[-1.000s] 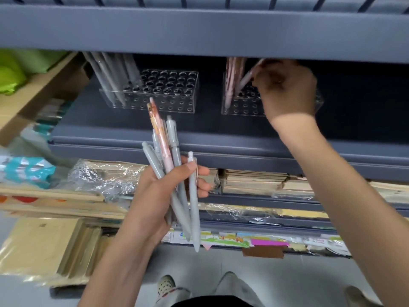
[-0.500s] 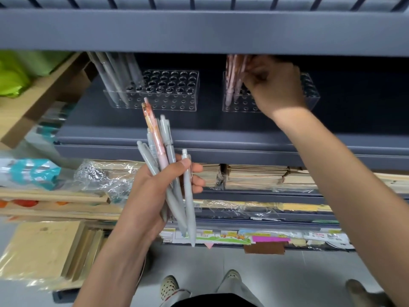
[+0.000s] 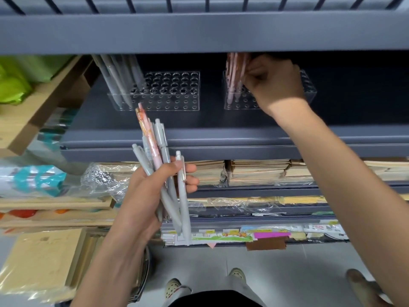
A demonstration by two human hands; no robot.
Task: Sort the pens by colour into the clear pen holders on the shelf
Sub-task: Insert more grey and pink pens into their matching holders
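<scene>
My left hand (image 3: pixel 146 196) grips a bundle of pens (image 3: pixel 163 173), several grey ones and one pink patterned pen (image 3: pixel 147 134), in front of the shelf edge. On the dark shelf stand two clear pen holders. The left holder (image 3: pixel 174 94) has several grey pens (image 3: pixel 117 78) leaning in its left end. The right holder (image 3: pixel 308 89) has pink pens (image 3: pixel 233 78) in its left end. My right hand (image 3: pixel 272 85) reaches into the right holder, its curled fingers at the pink pens there; whether it pinches one is hidden.
The upper shelf's grey front beam (image 3: pixel 199 34) hangs low over the holders. Below the pens' shelf lie stacks of brown notebooks (image 3: pixel 254 171) and plastic-wrapped stationery (image 3: pixel 101 180). Cardboard boxes (image 3: pixel 37 258) sit at lower left, a green bag (image 3: pixel 13 85) at far left.
My right hand slid left and lower inside the right holder, bringing a pink pen among the other pink pens. My left hand with the bundle stayed almost still.
</scene>
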